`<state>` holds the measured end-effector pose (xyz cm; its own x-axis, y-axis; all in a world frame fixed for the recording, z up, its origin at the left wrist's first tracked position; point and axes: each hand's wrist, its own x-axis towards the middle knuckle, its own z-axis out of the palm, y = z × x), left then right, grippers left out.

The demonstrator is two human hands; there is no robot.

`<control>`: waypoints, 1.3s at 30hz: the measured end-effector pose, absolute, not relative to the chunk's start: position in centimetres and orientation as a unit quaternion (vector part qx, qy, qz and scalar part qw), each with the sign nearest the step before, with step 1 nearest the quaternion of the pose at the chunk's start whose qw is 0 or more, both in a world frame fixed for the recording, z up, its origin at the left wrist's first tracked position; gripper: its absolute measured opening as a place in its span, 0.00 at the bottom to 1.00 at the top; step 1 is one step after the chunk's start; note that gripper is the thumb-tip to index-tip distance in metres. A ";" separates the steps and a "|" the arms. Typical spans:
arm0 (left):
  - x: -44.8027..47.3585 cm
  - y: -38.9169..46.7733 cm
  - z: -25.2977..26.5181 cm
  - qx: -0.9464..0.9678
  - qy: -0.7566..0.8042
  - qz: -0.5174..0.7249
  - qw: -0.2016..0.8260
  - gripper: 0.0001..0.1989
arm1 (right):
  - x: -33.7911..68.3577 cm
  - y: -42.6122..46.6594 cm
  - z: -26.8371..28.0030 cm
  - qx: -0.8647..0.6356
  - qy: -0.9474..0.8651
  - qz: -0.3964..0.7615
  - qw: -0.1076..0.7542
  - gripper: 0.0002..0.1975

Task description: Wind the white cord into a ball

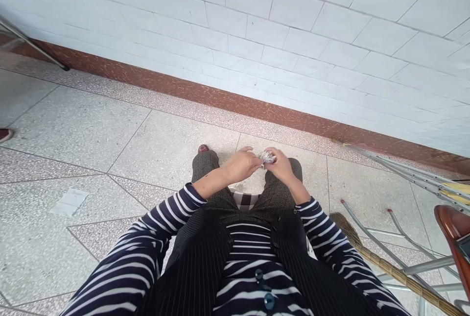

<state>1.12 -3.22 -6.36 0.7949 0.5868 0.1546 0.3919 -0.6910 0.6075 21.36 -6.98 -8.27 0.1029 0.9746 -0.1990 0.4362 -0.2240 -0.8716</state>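
A small whitish bundle (268,157), with thin ridges and a hint of purple, is held over my lap between my knees. My right hand (280,166) is closed around its side, thumb and fingers wrapped on it. Just to the left, my left hand (243,165) has its fingertips pressed together at the bundle's near left edge, where a small pale bit shows. What that pinch holds is too small to make out. Below the hands, a piece of checked cloth (245,200) shows between my thighs.
A straw broom (389,267) lies at the right beside a metal-legged chair (446,237). Crutch-like metal poles (400,166) lean by the tiled wall (257,36). White paper (71,201) lies on the floor at left. A metal leg (40,49) and a shoe tip (5,134) appear farther left.
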 end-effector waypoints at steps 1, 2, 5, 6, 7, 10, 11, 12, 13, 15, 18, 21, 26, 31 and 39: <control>1.0 -2.8 -6.2 0.922 0.256 0.167 0.237 0.12 | 20.8 -7.6 -8.8 -0.639 -0.508 0.483 0.316 0.24; 0.8 -2.4 -6.2 0.936 0.246 0.164 0.192 0.13 | 20.3 -8.2 -9.1 -0.609 -0.476 0.550 0.316 0.26; 0.4 -1.5 -6.6 0.939 0.252 0.180 0.148 0.14 | 19.9 -9.4 -8.9 -0.528 -0.365 0.683 0.349 0.29; 0.4 -1.4 -6.8 0.933 0.256 0.194 0.162 0.14 | 19.9 -9.7 -8.5 -0.506 -0.341 0.704 0.363 0.29; 0.4 -1.3 -6.9 0.925 0.258 0.209 0.186 0.14 | 20.0 -9.8 -8.2 -0.486 -0.326 0.718 0.376 0.29; 0.7 -1.2 -7.3 0.888 0.282 0.243 0.271 0.14 | 20.3 -10.2 -7.0 -0.435 -0.321 0.737 0.406 0.29; 0.7 -1.2 -7.4 0.873 0.298 0.249 0.297 0.14 | 20.4 -10.3 -6.5 -0.422 -0.322 0.739 0.415 0.30; 0.8 -1.3 -7.6 0.858 0.314 0.249 0.321 0.14 | 20.4 -10.4 -6.1 -0.408 -0.323 0.741 0.424 0.31; 0.8 -1.4 -8.0 0.845 0.328 0.244 0.344 0.14 | 20.4 -10.5 -5.6 -0.394 -0.323 0.744 0.433 0.34; 0.7 -1.8 -8.9 0.828 0.347 0.221 0.382 0.13 | 20.6 -10.6 -4.3 -0.369 -0.323 0.747 0.449 0.39; 0.6 -2.4 -10.3 0.810 0.374 0.180 0.413 0.13 | 21.6 -10.4 -1.8 -0.367 -0.353 0.723 0.467 0.40; 0.6 -2.9 -10.8 0.796 0.397 0.163 0.427 0.15 | 23.1 -9.6 0.4 -0.426 -0.396 0.656 0.482 0.30; 1.0 -3.8 -9.0 0.817 0.359 0.143 0.428 0.16 | 24.7 -7.1 -0.1 -0.581 -0.462 0.460 0.488 0.27; 1.6 -4.7 -7.1 0.882 0.330 0.137 0.307 0.14 | 24.9 -6.2 -5.8 -0.717 -0.478 0.307 0.403 0.29; 1.8 -3.1 -5.9 0.956 0.232 0.136 0.119 0.13 | 20.6 -10.6 -10.5 -0.581 -0.465 0.585 0.325 0.27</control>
<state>1.79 -3.15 -5.92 0.8559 0.4750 0.2045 0.4104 -0.8644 0.2905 20.63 -10.65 -10.49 -0.1150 0.9189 -0.3773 0.1600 -0.3578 -0.9200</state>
